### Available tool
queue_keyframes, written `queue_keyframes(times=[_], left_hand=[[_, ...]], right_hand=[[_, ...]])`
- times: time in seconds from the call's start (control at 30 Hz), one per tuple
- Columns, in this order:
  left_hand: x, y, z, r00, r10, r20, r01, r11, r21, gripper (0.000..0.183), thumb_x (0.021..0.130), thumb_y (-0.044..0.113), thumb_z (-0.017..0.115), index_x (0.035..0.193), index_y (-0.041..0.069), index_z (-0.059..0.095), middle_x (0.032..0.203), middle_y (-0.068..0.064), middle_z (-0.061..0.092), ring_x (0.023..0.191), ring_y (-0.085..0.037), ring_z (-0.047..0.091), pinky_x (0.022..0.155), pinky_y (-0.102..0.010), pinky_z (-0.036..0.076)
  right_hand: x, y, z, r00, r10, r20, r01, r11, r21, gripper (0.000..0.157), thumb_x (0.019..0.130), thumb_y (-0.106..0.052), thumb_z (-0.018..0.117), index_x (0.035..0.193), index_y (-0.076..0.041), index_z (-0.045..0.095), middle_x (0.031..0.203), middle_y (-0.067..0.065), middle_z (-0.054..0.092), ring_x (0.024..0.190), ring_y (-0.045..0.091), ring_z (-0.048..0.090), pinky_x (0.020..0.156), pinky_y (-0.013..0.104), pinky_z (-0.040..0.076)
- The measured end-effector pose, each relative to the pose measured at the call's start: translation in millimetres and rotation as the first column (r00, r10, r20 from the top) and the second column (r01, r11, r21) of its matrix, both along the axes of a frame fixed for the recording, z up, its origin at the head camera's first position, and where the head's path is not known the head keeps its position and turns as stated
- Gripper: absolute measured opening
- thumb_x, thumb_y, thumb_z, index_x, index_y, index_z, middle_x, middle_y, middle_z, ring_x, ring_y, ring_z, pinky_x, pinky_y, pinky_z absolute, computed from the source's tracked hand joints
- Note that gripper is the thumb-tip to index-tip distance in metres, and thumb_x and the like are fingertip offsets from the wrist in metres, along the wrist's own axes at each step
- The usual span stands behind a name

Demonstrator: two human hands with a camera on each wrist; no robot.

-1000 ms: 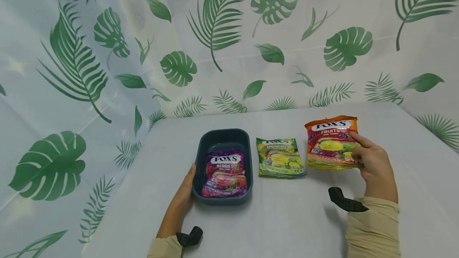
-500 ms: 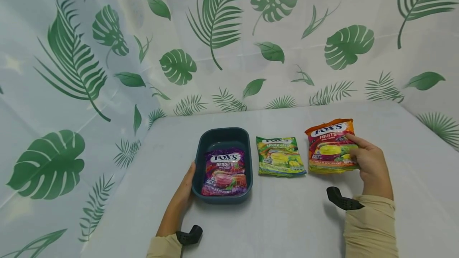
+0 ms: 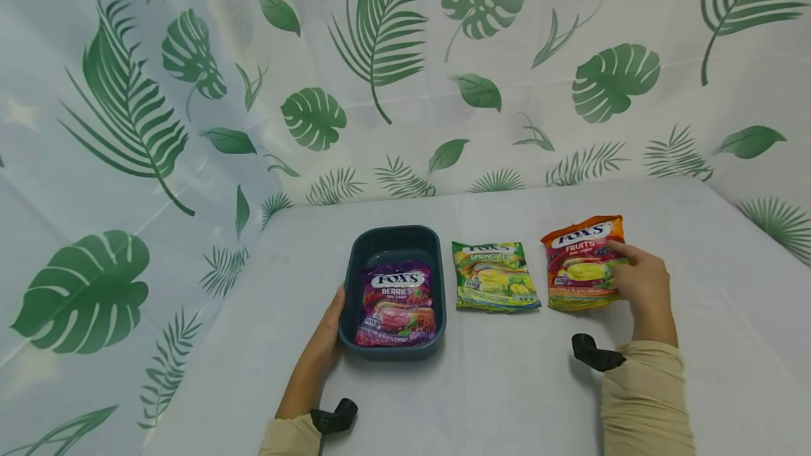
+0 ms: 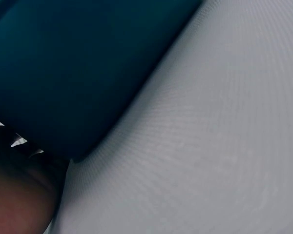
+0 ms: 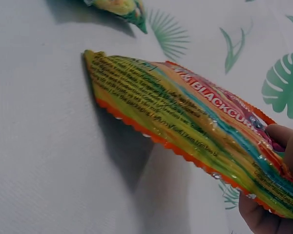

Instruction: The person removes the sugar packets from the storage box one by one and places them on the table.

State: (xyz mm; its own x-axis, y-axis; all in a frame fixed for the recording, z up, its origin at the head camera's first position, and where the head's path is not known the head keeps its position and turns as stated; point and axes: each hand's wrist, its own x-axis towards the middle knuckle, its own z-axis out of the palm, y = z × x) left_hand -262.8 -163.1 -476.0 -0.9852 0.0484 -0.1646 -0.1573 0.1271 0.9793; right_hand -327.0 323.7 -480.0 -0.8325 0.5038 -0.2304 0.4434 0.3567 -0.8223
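Observation:
My right hand (image 3: 643, 283) pinches the right edge of an orange-topped Fox's Fruits candy bag (image 3: 579, 266). In the right wrist view the bag (image 5: 176, 122) is tilted above the white surface, its shadow beneath it, with fingers (image 5: 256, 214) on its near edge. My left hand (image 3: 328, 329) rests along the left wall of a dark teal plastic bin (image 3: 393, 353); some of its fingers are hidden. Inside the bin lies a purple Fox's Berries candy bag (image 3: 398, 308). A green Fox's Spring Tea candy bag (image 3: 496, 279) lies on the table between the bin and the right hand.
A white cloth-covered table (image 3: 507, 385) lies under everything. Behind it and at the left hang white curtains (image 3: 405, 111) printed with green leaves. Both wrists carry black camera mounts (image 3: 595, 352).
The right hand has moved slightly left and toward me with the Fruits candy bag, which sits lower and closer to the table. The left hand and bin stay put.

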Motion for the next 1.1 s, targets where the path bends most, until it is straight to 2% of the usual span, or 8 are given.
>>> queue_keyframes(times=[0.13,0.27,0.37,0.5,0.63,0.83,0.93,1.1], left_hand=[[0.5,0.2,-2.2,1.000,0.009,0.014,-0.009,1.000,-0.004,0.076,0.095,0.065,0.022,0.153,0.017,0.013,0.161,-0.009,0.007,0.149,-0.032,-0.001,0.116,-0.059,-0.003],[0.0,0.5,-3.2,0.999,0.021,0.027,-0.021,1.000,-0.013,0.077,0.094,0.066,0.022,0.153,0.018,0.014,0.161,-0.008,0.007,0.149,-0.032,-0.001,0.116,-0.059,-0.003],[-0.4,0.1,-3.4,0.999,0.026,0.033,-0.026,1.000,-0.011,0.078,0.093,0.068,0.024,0.153,0.019,0.014,0.161,-0.007,0.007,0.149,-0.031,-0.001,0.116,-0.058,-0.003],[-0.5,-0.3,-3.1,0.999,0.015,0.034,-0.015,1.000,-0.002,0.080,0.092,0.068,0.024,0.153,0.018,0.013,0.161,-0.007,0.006,0.149,-0.031,-0.002,0.116,-0.058,-0.003],[-0.5,-0.7,-1.9,1.000,0.005,0.030,-0.005,1.000,0.000,0.078,0.093,0.067,0.024,0.153,0.019,0.013,0.161,-0.007,0.006,0.149,-0.031,-0.002,0.116,-0.059,-0.003],[-0.9,-2.9,-1.2,1.000,-0.008,0.011,0.008,1.000,0.010,0.071,0.096,0.062,0.021,0.153,0.021,0.014,0.161,-0.006,0.007,0.149,-0.030,-0.001,0.116,-0.059,-0.002],[-1.1,-3.2,-1.5,1.000,-0.015,0.000,0.015,1.000,0.017,0.071,0.096,0.062,0.021,0.153,0.020,0.014,0.161,-0.006,0.008,0.149,-0.030,-0.001,0.116,-0.059,-0.002],[-1.6,-1.9,-1.8,1.000,-0.004,0.005,0.004,1.000,0.013,0.071,0.096,0.062,0.021,0.153,0.020,0.014,0.161,-0.006,0.008,0.149,-0.030,0.000,0.116,-0.059,-0.001]], right_hand=[[12.0,-16.4,18.6,0.998,0.027,0.048,-0.031,0.996,0.081,0.055,0.095,-0.009,0.038,0.148,-0.025,0.030,0.157,0.021,0.018,0.126,0.044,0.034,0.083,0.045,0.049],[29.8,-34.3,43.5,0.995,0.062,0.079,-0.074,0.984,0.162,0.056,0.093,-0.007,0.039,0.148,-0.017,0.029,0.152,0.029,0.021,0.121,0.047,0.035,0.074,0.043,0.042],[37.0,-41.6,52.2,0.991,0.086,0.099,-0.105,0.971,0.214,0.057,0.092,-0.006,0.040,0.148,-0.013,0.029,0.149,0.033,0.023,0.116,0.048,0.037,0.072,0.042,0.038],[38.7,-44.0,53.3,0.988,0.097,0.122,-0.126,0.958,0.258,0.058,0.092,-0.006,0.040,0.148,-0.012,0.028,0.147,0.035,0.024,0.112,0.047,0.039,0.070,0.042,0.036],[38.1,-42.6,51.2,0.986,0.093,0.137,-0.127,0.956,0.264,0.058,0.091,-0.006,0.040,0.148,-0.010,0.027,0.147,0.035,0.024,0.116,0.050,0.038,0.076,0.048,0.039],[36.0,-38.9,46.7,0.983,0.100,0.153,-0.137,0.957,0.257,0.058,0.092,-0.007,0.040,0.148,-0.010,0.026,0.148,0.035,0.022,0.118,0.050,0.037,0.079,0.050,0.038],[33.8,-37.7,45.8,0.982,0.097,0.163,-0.136,0.960,0.246,0.059,0.092,-0.007,0.040,0.149,-0.011,0.025,0.149,0.034,0.020,0.124,0.052,0.034,0.090,0.056,0.038],[32.0,-36.4,46.8,0.974,0.094,0.207,-0.137,0.969,0.204,0.059,0.094,-0.007,0.038,0.150,-0.014,0.020,0.152,0.031,0.014,0.135,0.054,0.022,0.106,0.062,0.029]])
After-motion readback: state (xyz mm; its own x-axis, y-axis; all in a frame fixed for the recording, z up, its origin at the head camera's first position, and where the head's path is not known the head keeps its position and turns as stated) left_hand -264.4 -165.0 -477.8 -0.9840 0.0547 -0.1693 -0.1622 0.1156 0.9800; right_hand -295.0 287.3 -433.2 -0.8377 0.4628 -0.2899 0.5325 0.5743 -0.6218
